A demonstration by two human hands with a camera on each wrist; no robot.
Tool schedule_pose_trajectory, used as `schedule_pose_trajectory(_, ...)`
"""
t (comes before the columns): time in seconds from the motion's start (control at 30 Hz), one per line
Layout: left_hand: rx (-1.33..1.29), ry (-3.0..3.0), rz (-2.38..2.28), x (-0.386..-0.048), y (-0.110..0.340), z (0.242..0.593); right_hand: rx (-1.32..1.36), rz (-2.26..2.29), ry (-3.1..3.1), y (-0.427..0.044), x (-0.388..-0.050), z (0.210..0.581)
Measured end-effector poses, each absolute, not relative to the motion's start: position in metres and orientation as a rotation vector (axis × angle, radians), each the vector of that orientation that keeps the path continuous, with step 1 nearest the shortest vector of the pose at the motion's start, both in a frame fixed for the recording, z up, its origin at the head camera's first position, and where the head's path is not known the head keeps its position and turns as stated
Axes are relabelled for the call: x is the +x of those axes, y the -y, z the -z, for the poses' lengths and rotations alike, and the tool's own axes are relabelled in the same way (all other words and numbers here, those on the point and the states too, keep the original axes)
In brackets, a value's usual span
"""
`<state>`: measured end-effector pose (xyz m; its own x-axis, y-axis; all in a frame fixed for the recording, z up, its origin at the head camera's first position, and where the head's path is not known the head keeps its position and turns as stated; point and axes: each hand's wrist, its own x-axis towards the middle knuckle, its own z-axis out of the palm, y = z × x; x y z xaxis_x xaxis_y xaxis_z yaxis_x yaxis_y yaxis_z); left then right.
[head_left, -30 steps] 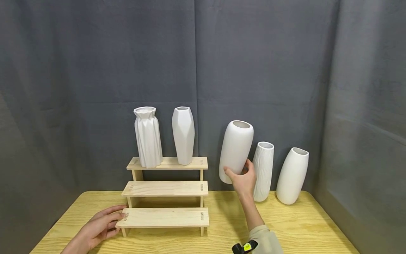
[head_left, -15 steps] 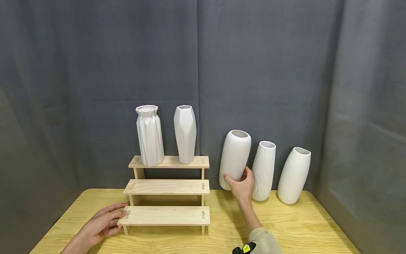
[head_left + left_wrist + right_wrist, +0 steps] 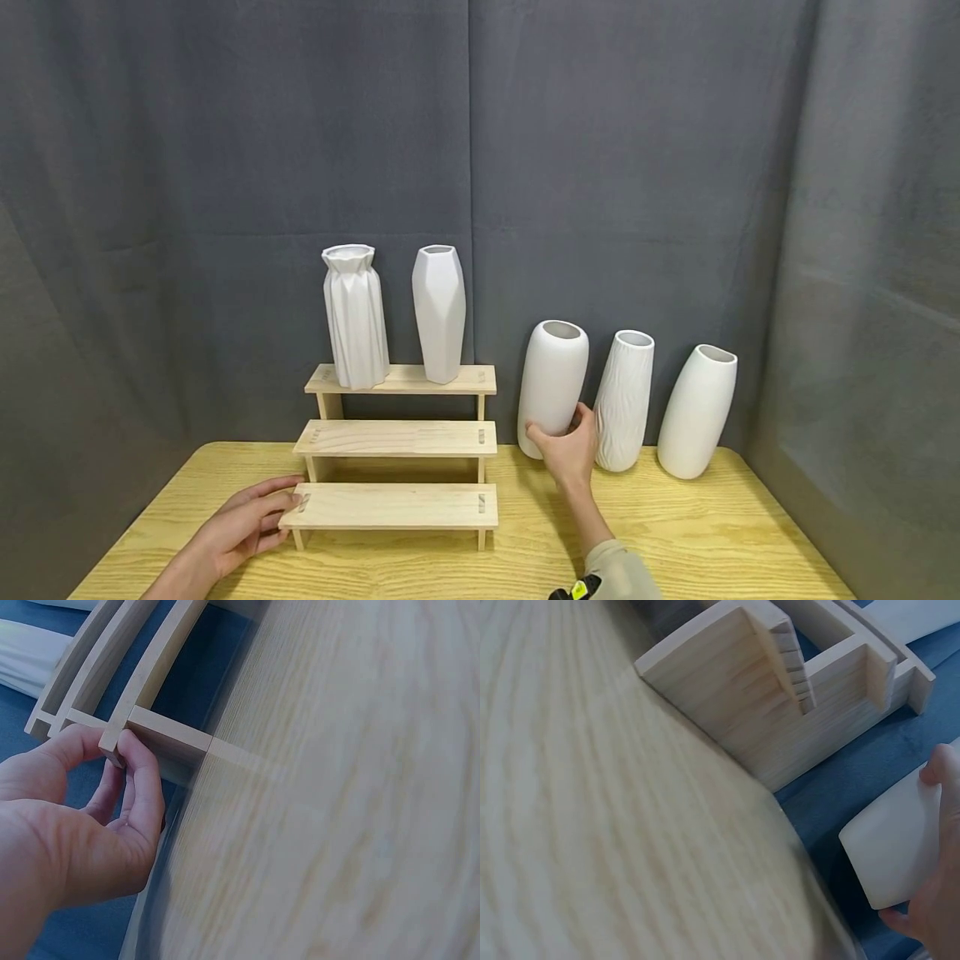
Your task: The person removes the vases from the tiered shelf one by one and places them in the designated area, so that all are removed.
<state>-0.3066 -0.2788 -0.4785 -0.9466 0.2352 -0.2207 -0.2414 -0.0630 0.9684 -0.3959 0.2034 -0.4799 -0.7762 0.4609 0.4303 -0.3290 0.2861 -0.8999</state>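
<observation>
My right hand (image 3: 568, 446) grips a smooth, rounded white vase (image 3: 555, 379) low on its body, thumb on the near left side. The vase leans slightly, close to the table's back edge; whether its base touches the wood I cannot tell. In the right wrist view part of this vase (image 3: 900, 840) shows beside the fingers. My left hand (image 3: 243, 525) pinches the left end of the lowest board of a three-tier wooden stand (image 3: 390, 507); the left wrist view shows thumb and fingers around that board's end (image 3: 112, 742).
On the stand's top tier are a pleated white vase (image 3: 356, 325) and a faceted white vase (image 3: 439, 317). Right of my right hand stand a ribbed white vase (image 3: 624, 400) and a slanted-mouth white vase (image 3: 697, 412). Grey curtains (image 3: 637, 167) enclose the wooden table (image 3: 720, 533).
My right hand has lowered the rounded vase toward the back of the table, and it is now more upright. The left hand keeps its hold on the stand.
</observation>
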Motion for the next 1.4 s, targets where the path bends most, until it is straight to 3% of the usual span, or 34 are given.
schedule_pose_trajectory(1.1, -0.034, -1.884, -2.081, -0.308, 0.278, 0.476, -0.196, -1.554, 1.907, -0.187, -0.394, 0.499)
schedule_pose_trajectory(1.4, -0.008, -1.861, -2.061, -0.308, 0.279, 0.475, -0.114, -1.573, 1.821, -0.188, -0.393, 0.497)
